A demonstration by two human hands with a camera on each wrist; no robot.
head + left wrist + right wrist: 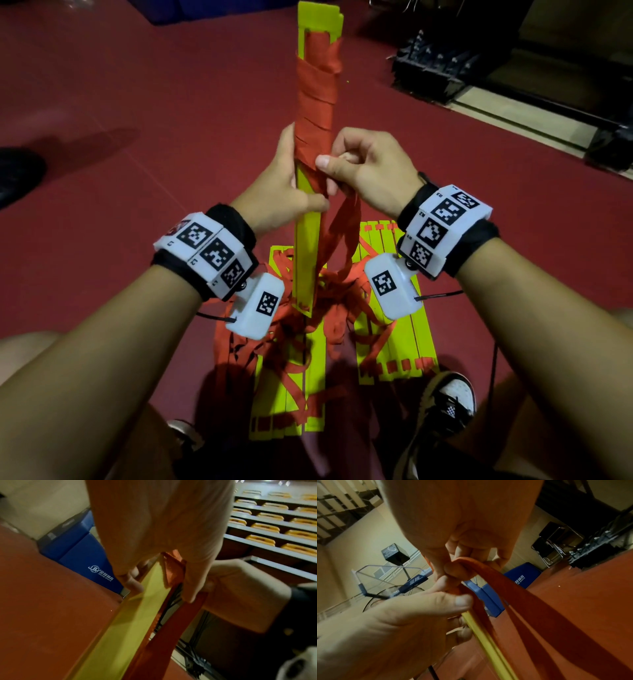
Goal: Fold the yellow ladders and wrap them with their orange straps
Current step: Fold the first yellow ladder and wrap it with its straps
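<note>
Folded ladder: the person holds a yellow folded ladder [306, 240] upright-tilted above the red floor [137, 102]; its far end points away, its near end hangs over the other ladders.
Wrapped part: an orange strap [317, 99] is wound many times around the upper half of the ladder, from near the top down to the hands.
Left hand: the left hand [286, 192] grasps the ladder from the left side, fingers curled behind it and thumb laid across the front, just under the last turn.
Right hand: the right hand [363, 168] is clenched around the free strap; the thumb presses it against the ladder's right edge. In the right wrist view the strap loops over a finger, though this picture is blurred.
Loose strap: the free end [342, 226] falls from the right hand down to the floor.
Other ladders: more yellow ladders [394, 308] lie flat on the floor, with tangled orange straps [329, 301] on them.
Shoe: a black and white shoe [445, 404] stands beside them.
</note>
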